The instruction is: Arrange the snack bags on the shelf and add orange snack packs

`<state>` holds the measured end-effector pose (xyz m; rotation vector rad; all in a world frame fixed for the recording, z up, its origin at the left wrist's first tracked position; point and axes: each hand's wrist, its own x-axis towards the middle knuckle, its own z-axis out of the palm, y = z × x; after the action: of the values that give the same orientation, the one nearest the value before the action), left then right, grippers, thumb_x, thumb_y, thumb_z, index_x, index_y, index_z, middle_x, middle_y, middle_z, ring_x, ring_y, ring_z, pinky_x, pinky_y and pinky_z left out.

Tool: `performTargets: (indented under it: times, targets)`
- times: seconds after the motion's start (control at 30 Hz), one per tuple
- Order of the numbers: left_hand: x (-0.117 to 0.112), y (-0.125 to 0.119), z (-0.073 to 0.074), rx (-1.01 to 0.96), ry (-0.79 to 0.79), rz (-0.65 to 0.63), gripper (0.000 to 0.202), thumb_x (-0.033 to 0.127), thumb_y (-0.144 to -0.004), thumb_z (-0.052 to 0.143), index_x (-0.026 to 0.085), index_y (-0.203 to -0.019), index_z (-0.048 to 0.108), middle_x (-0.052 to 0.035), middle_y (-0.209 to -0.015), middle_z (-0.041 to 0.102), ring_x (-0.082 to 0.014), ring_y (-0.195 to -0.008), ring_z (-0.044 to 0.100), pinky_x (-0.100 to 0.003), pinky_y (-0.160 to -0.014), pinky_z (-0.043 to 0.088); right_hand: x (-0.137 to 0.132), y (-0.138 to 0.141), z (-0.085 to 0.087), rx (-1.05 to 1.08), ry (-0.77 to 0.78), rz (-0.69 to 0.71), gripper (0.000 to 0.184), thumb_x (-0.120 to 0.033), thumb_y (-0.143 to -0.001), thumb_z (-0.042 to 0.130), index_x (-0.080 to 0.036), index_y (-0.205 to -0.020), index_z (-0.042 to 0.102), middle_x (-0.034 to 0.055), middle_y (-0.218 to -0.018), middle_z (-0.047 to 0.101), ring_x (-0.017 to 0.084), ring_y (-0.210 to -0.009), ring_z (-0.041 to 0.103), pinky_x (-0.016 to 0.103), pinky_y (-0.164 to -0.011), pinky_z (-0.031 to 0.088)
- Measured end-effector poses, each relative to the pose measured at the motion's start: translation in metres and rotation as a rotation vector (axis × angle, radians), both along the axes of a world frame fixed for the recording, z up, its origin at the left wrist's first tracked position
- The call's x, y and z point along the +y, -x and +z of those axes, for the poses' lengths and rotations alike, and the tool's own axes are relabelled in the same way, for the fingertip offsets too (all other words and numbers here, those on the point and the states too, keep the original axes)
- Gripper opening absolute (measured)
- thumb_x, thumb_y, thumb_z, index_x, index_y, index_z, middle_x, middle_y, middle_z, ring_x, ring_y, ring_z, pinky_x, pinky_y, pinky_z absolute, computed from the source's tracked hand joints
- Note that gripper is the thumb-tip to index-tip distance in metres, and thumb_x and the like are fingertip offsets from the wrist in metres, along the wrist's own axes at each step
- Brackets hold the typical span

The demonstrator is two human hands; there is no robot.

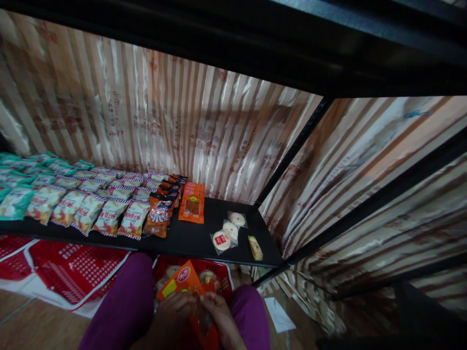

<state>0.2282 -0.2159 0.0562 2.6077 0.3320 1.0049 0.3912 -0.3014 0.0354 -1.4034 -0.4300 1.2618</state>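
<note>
Over a red basket (pixel 228 280) between my knees, both hands are closed on an orange snack packet (pixel 181 278). My left hand (pixel 171 311) grips its near left side, and my right hand (pixel 218 311) pinches its right edge. More orange wrapping shows below the hands, too blurred to tell apart. Round wrapped pieces (pixel 209 278) lie in the basket behind the packet. On the black shelf (pixel 197 239) ahead, a similar orange packet (pixel 192 203) lies flat, its picture facing up.
Rows of white snack bags (pixel 109 214), green bags (pixel 17 200) and orange-brown bags (pixel 158 214) fill the shelf's left. Several round wrapped biscuits (pixel 222 240) and a small yellow packet (pixel 255 248) lie to the right. Black posts (pixel 292 150) and an upper shelf (pixel 182 34) frame the space.
</note>
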Motion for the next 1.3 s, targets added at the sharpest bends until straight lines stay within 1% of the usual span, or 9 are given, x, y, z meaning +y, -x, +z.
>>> performTargets:
  times: [0.17,0.3,0.43,0.6,0.67,0.77,0.93,1.07,1.3]
  targets:
    - [0.002,-0.002,0.014,-0.029,-0.015,-0.028,0.030,0.029,-0.099,0.031,0.022,-0.096,0.061,0.0000,-0.093,0.071,-0.0109,-0.087,0.066,-0.021,-0.080,0.051,-0.002,-0.003,0.012,0.114,-0.082,0.006,0.041,-0.045,-0.055,0.083,-0.016,-0.082,0.071,0.0042,-0.079,0.071,0.019,-0.075,0.065,0.030,-0.076,0.046]
    - [0.001,-0.003,0.026,-0.092,-0.027,-0.030,0.035,0.027,-0.100,0.027,0.021,-0.095,0.061,-0.0018,-0.090,0.071,-0.0107,-0.086,0.066,-0.021,-0.080,0.051,-0.004,-0.004,0.024,0.185,-0.123,0.034,0.040,-0.043,-0.059,0.081,-0.017,-0.088,0.072,0.0051,-0.083,0.072,0.021,-0.078,0.067,0.034,-0.082,0.046]
    - [0.001,-0.003,0.028,-0.116,-0.055,-0.031,0.036,0.025,-0.099,0.027,0.021,-0.095,0.062,-0.0041,-0.091,0.071,-0.0135,-0.095,0.065,-0.024,-0.083,0.051,-0.005,-0.004,0.033,0.207,-0.143,0.114,0.038,-0.042,-0.062,0.080,-0.018,-0.091,0.073,0.0058,-0.083,0.073,0.022,-0.083,0.067,0.036,-0.086,0.045]
    - [0.006,0.002,0.031,-0.071,-0.049,-0.042,0.029,0.025,-0.098,0.034,0.022,-0.095,0.063,-0.0038,-0.094,0.071,-0.0143,-0.097,0.065,-0.025,-0.083,0.052,-0.006,-0.004,0.038,0.205,-0.160,0.151,0.043,-0.042,-0.061,0.080,-0.018,-0.096,0.072,0.0072,-0.088,0.073,0.025,-0.088,0.067,0.038,-0.088,0.044]
    - [0.008,0.003,0.031,-0.066,-0.066,-0.047,0.027,0.025,-0.098,0.035,0.022,-0.097,0.062,-0.0035,-0.096,0.071,-0.0146,-0.099,0.065,-0.025,-0.084,0.052,-0.006,-0.004,0.039,0.198,-0.162,0.140,0.044,-0.043,-0.061,0.080,-0.018,-0.097,0.071,0.0076,-0.089,0.072,0.026,-0.091,0.066,0.039,-0.088,0.045]
    - [0.010,0.003,0.028,-0.066,-0.074,-0.068,0.026,0.024,-0.098,0.035,0.021,-0.100,0.061,-0.0039,-0.099,0.071,-0.0157,-0.104,0.063,-0.027,-0.087,0.051,-0.004,-0.003,0.042,0.191,-0.150,0.060,0.042,-0.039,-0.059,0.082,-0.019,-0.095,0.072,0.0061,-0.089,0.073,0.024,-0.092,0.066,0.038,-0.090,0.044]
    - [0.012,0.002,0.028,-0.103,-0.090,-0.049,0.030,0.019,-0.097,0.033,0.020,-0.101,0.062,-0.0061,-0.101,0.070,-0.0175,-0.112,0.059,-0.032,-0.091,0.050,-0.002,-0.001,0.048,0.285,-0.154,0.001,0.042,-0.036,-0.059,0.082,-0.019,-0.097,0.071,0.0061,-0.092,0.073,0.025,-0.097,0.065,0.039,-0.090,0.044]
    - [0.015,0.003,0.031,-0.072,-0.080,-0.061,0.030,0.014,-0.095,0.034,0.019,-0.105,0.061,-0.0058,-0.107,0.069,-0.0178,-0.118,0.055,-0.040,-0.100,0.045,-0.001,0.000,0.052,0.318,-0.140,-0.039,0.048,-0.034,-0.060,0.082,-0.018,-0.104,0.067,0.0071,-0.098,0.072,0.025,-0.098,0.065,0.039,-0.088,0.046]
    - [0.020,0.004,0.019,-0.102,-0.077,-0.042,0.029,0.016,-0.094,0.033,0.017,-0.110,0.058,-0.0091,-0.114,0.066,-0.0217,-0.123,0.051,-0.046,-0.102,0.043,0.005,0.002,0.052,0.330,-0.134,-0.119,0.049,-0.031,-0.058,0.084,-0.017,-0.102,0.067,0.0069,-0.092,0.074,0.024,-0.091,0.068,0.037,-0.085,0.049]
